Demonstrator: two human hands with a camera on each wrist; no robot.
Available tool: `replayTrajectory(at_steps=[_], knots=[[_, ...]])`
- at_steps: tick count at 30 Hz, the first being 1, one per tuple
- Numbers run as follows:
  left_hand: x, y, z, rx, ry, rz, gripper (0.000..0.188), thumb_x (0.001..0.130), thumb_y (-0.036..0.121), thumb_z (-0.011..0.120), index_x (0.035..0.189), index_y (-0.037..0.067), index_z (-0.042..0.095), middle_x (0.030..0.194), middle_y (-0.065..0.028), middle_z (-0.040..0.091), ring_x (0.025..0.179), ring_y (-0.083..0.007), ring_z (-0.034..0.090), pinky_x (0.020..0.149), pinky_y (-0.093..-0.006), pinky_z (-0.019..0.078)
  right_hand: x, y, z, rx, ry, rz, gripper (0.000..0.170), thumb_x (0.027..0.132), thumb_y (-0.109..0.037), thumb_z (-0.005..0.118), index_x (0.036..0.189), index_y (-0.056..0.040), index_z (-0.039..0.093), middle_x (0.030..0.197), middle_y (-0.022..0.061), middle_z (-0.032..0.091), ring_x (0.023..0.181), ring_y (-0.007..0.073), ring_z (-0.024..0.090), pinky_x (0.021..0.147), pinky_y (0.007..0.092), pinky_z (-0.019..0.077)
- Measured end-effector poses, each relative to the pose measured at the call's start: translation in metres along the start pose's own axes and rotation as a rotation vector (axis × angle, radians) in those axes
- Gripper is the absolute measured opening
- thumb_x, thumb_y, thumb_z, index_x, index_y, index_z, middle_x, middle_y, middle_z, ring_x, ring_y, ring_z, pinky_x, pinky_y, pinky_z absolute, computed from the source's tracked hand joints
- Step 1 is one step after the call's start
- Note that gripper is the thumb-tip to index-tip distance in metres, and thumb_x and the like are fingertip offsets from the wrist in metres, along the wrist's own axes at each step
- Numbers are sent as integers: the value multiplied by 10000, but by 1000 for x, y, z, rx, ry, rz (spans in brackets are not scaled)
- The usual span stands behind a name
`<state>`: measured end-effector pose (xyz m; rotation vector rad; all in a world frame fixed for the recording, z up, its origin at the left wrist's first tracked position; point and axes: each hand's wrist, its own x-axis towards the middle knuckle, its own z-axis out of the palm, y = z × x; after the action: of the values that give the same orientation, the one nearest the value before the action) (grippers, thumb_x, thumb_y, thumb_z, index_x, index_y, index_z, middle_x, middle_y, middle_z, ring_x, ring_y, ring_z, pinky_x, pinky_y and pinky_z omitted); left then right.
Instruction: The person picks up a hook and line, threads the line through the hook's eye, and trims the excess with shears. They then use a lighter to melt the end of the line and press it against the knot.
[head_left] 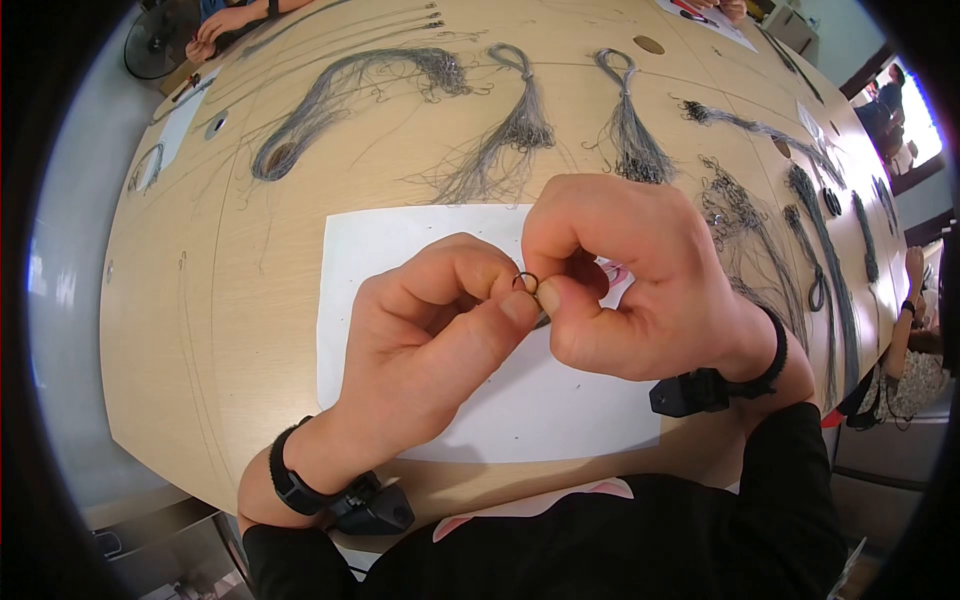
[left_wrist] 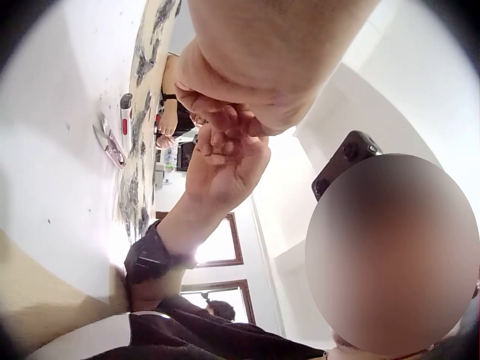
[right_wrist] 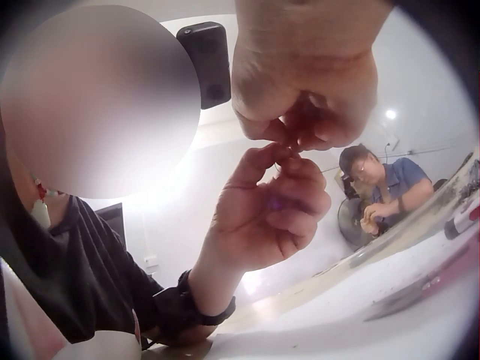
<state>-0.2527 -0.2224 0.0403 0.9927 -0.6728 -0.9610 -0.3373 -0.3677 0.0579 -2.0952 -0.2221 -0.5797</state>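
Above the white sheet of paper, both hands meet fingertip to fingertip. My left hand pinches a small dark fish hook between thumb and forefinger; its bend shows as a thin arc over the thumb tip. From the other side, the right hand pinches at the same spot, thumb against curled forefinger, with its thumb tip right beside the hook. What the right fingertips hold is mostly hidden; I cannot tell if it is the hook or its line. In both wrist views the fingers cover the hook.
Looped bundles of grey line with hooks lie beyond the paper, and more hooked bundles line the right side. Small snips and a red-and-white cutter rest on the paper behind the right hand. Other people sit around the table.
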Motion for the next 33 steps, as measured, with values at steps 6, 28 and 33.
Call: replayTrajectory(at_steps=[6,28,33], knots=[[-1,1,2,10,17,-69,52,775,-19,493,778,-1,542,813,-21,523,724,-73,459,666,-211,368,0,2,-1,-52,-26,-66,125,550,29,467,660,-28,467,582,32,442,446,121,384,409,220,324],[0,1,5,-27,130,-131,54,798,55,507,798,17,545,744,-1,531,654,-56,464,583,-180,374,-4,2,-2,207,-34,185,78,677,33,493,746,15,525,654,27,524,577,54,480,499,180,387],[1,-1,4,-8,44,-41,28,787,9,505,793,10,533,800,-12,528,728,-65,478,659,-204,400,-2,0,-3,-18,-22,60,81,626,8,521,701,-19,509,603,24,491,505,79,445,442,200,365]])
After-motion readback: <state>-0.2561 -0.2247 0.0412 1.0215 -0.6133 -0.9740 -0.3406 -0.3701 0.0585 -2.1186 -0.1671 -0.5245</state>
